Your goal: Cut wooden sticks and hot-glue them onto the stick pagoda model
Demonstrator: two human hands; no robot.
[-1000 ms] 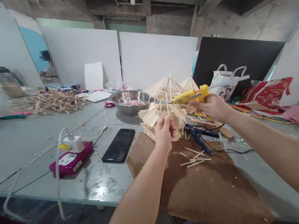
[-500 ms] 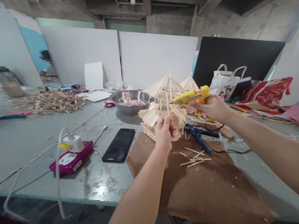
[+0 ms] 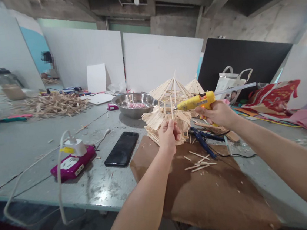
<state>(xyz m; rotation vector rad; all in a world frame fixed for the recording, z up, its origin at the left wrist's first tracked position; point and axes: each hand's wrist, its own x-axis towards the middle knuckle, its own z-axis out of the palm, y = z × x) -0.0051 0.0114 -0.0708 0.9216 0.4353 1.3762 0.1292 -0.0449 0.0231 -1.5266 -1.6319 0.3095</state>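
Between its thumb and fingers, my left hand (image 3: pixel 168 132) pinches an upright thin wooden stick (image 3: pixel 172 107). That hand is in front of a small stick-built model (image 3: pixel 154 119) with layered, roof-like tiers, partly covering it. My right hand (image 3: pixel 220 113) is wrapped round a yellow hot glue gun (image 3: pixel 193 102), with a clear glue stick (image 3: pixel 236 88) poking out of its back. The gun's nozzle points left and is at the side of the upright stick; whether it touches cannot be told. Behind rises a pointed stick frame (image 3: pixel 174 86).
Loose short sticks (image 3: pixel 201 165) and blue-handled pliers (image 3: pixel 203 142) lie on brown cardboard (image 3: pixel 206 202). To the left are a phone (image 3: pixel 122 149) and a purple power strip (image 3: pixel 72 164) with a white cable. A metal bowl (image 3: pixel 136 111) and a stick pile (image 3: pixel 57 104) sit farther back.
The glue gun in my right hand has dipped a little, its nozzle moving slightly down along the stick. My left hand has stayed in place.
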